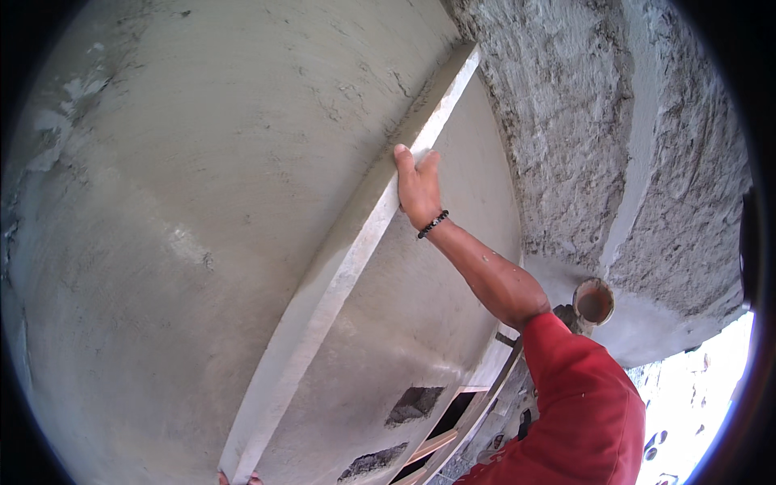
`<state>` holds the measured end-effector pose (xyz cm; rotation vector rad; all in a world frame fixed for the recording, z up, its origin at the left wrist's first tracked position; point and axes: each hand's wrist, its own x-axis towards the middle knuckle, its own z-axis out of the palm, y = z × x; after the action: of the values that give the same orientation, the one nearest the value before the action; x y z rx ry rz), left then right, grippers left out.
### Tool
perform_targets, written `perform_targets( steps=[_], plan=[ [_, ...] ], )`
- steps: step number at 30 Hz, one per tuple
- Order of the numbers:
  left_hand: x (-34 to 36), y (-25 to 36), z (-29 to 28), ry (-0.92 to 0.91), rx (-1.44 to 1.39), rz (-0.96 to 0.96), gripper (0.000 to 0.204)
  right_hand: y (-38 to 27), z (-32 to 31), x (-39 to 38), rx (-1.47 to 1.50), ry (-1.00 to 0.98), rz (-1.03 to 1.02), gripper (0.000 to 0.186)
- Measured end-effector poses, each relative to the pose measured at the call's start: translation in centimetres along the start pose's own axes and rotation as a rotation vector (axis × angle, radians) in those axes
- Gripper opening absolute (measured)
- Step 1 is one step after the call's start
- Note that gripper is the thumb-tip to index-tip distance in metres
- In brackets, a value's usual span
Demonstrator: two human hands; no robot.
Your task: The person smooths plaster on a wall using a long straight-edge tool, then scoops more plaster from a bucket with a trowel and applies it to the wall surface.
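Note:
A long, pale straightedge (311,327) lies slantwise against a grey, freshly plastered wall (202,242), its far end near the corner with a rougher wall. My right hand (419,187) is closed around the bar in its upper part, with the thumb over one edge. A dark beaded bracelet (433,224) circles that wrist, and a red sleeve (578,396) covers the upper arm. At the bottom edge of the picture, my left hand (254,480) grips the bar's near end. Only its fingertips show, on both sides of the bar; the rest is cut off.
A rough, unsmoothed wall (566,137) with a smoother vertical strip (638,162) stands at the right. A round bucket (594,302) sits beyond my elbow. Low on the plaster are two rough recesses (414,406). Wooden boards (436,444) frame dark gaps below.

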<state>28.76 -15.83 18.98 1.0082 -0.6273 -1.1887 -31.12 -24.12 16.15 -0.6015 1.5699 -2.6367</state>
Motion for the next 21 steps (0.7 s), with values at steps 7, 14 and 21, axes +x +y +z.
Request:
perform_targets(
  steps=[7,14,21],
  plan=[
    [0.9,5.6,-1.3,-0.17,-0.047,0.024,0.03,-7.9,4.6,0.1,0.037,0.034,-0.197,0.087],
    [0.5,7.3,-1.4,-0.247,-0.085,0.039,0.035,-12.0,6.6,0.3,0.019,0.014,-0.193,0.079],
    [0.3,7.5,2.4,-0.237,0.059,0.193,0.026,-13.9,9.1,6.4,0.045,0.109,-0.196,0.069]
  ],
)
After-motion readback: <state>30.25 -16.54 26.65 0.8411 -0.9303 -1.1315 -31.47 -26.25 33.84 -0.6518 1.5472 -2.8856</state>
